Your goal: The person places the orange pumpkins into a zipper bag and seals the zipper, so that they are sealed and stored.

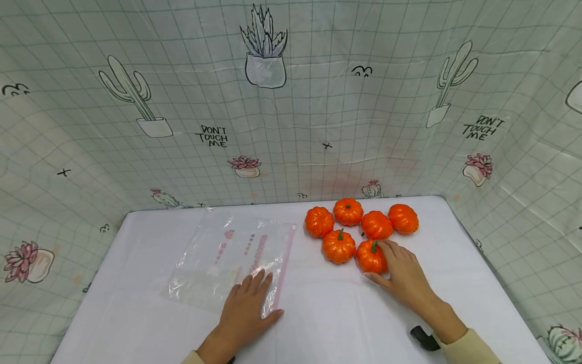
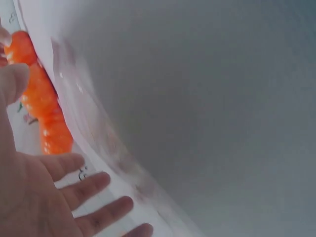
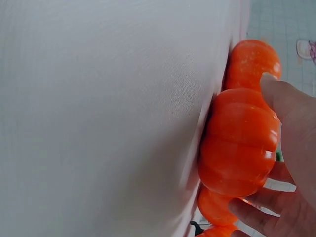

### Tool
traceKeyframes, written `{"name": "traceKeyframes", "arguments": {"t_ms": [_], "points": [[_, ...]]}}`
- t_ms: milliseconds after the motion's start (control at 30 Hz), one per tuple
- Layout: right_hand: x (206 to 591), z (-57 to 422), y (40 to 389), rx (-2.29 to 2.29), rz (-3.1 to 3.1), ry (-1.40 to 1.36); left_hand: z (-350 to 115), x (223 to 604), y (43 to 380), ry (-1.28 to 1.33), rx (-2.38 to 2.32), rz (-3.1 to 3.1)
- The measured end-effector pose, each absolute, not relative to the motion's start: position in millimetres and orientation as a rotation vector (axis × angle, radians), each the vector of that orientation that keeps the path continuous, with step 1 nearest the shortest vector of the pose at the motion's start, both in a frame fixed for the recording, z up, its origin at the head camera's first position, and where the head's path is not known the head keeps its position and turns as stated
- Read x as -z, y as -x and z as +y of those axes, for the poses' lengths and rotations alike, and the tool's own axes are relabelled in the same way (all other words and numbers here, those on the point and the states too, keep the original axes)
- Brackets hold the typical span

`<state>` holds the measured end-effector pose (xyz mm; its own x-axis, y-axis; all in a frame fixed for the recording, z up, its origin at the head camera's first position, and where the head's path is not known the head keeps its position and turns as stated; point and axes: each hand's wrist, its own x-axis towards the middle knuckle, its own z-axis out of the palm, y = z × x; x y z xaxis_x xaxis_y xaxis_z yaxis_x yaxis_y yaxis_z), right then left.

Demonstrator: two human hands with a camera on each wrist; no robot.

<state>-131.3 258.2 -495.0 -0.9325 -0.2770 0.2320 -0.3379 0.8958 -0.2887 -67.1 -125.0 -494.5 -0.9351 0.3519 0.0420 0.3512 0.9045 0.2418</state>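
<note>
Flat on the white table lies a clear zip bag (image 1: 213, 263) with a pink zip edge and pink print. My left hand (image 1: 245, 311) is over its near right corner, fingers spread and fairly straight; whether they press on it, I cannot tell. On the right, my right hand (image 1: 402, 275) holds the nearest small orange pumpkin (image 1: 370, 257) by its right side, thumb in front and fingers behind. That pumpkin (image 3: 239, 143) still sits on the table in the right wrist view. Another orange pumpkin (image 1: 338, 246) stands just left of it, green stem up.
Behind these two, several more orange pumpkins (image 1: 348, 212) cluster near the table's back edge, some tipped over. A patterned cloth (image 1: 291, 126) hangs around the back and sides of the white table (image 1: 327, 323). A dark object (image 1: 424, 338) shows by the right wrist.
</note>
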Motion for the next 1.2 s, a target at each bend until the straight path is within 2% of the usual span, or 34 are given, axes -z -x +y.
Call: {"name": "traceKeyframes", "arguments": {"t_ms": [400, 1200], "points": [[498, 255, 132, -0.533, -2.839, -0.495, -114, 502, 64, -0.539, -0.288, 3.144], [497, 255, 131, -0.538, -2.892, -0.446, -111, 499, 69, -0.425, -0.515, 3.256]]}}
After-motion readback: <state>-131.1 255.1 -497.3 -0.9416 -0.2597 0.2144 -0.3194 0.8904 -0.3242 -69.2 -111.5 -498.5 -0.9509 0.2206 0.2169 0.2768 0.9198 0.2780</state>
